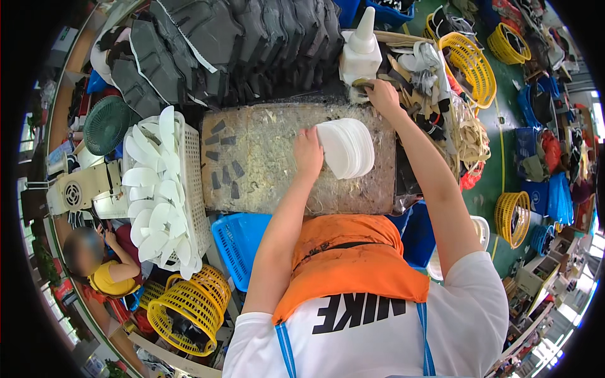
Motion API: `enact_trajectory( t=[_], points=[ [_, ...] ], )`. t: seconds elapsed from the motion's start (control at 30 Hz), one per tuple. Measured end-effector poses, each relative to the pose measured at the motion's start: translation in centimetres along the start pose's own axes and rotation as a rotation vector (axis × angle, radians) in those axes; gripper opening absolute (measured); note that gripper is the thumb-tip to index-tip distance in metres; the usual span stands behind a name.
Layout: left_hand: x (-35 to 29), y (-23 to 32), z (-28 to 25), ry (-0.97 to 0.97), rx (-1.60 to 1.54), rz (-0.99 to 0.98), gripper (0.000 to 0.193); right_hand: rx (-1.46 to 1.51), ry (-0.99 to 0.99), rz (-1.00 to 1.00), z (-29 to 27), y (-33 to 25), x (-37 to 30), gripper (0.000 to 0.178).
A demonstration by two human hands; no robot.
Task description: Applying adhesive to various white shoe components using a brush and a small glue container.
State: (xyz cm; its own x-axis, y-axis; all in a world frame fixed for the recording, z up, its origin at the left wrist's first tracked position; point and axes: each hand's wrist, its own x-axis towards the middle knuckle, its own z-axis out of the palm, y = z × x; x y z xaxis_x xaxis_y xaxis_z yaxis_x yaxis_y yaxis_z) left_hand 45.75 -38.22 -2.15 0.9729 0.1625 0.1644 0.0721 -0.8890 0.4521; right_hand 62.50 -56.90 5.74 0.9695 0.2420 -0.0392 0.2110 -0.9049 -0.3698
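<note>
A fanned stack of white, rounded flat pieces point(348, 148) lies on the worn work board point(265, 179). At the stack's left edge, my left hand point(308, 149) grips it with bent fingers. Farther back on the right, my right hand point(382, 97) is closed at a small, dark, roundish thing whose kind I cannot make out. That hand is just in front of a white bottle with a cone-shaped nozzle point(362, 53). Several small dark grey cut pieces point(237, 169) are spread over the board's left part.
Dark grey shaped pieces point(220, 44) stand in rows behind the board. A white basket point(194, 183) full of white curved pieces adjoins its left side. Scraps and straps point(435, 75) crowd the right. Blue crate point(236, 252) and yellow baskets point(189, 315) stand lower; another person point(116, 271) sits far left.
</note>
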Motion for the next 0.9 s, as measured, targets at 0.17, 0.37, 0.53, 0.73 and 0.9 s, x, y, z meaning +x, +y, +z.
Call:
enact_trajectory(
  t=[0.17,0.37,0.53,0.73,0.9],
  points=[
    [2.3,-1.8,0.3,-0.076,-0.066,-0.001,0.055,0.107,0.106,-0.070,0.8,1.3,-0.6,0.020],
    [4.1,0.2,-3.2,-0.293,-0.106,-0.127,0.035,0.092,0.166,-0.167,0.3,2.2,-1.9,0.022],
    [-0.3,1.8,-9.7,0.012,-0.379,0.016,0.009,0.269,0.158,0.129,-2.0,2.2,-5.0,0.023],
    [-6.6,0.7,-6.0,-0.008,-0.233,0.346,0.010,0.432,-0.785,-0.052,1.1,-3.0,-7.2,0.026],
    [-8.7,-0.8,-2.7,0.005,-0.267,0.331,0.014,0.285,-0.182,-0.511,2.5,-7.3,-9.4,0.021]
  ],
)
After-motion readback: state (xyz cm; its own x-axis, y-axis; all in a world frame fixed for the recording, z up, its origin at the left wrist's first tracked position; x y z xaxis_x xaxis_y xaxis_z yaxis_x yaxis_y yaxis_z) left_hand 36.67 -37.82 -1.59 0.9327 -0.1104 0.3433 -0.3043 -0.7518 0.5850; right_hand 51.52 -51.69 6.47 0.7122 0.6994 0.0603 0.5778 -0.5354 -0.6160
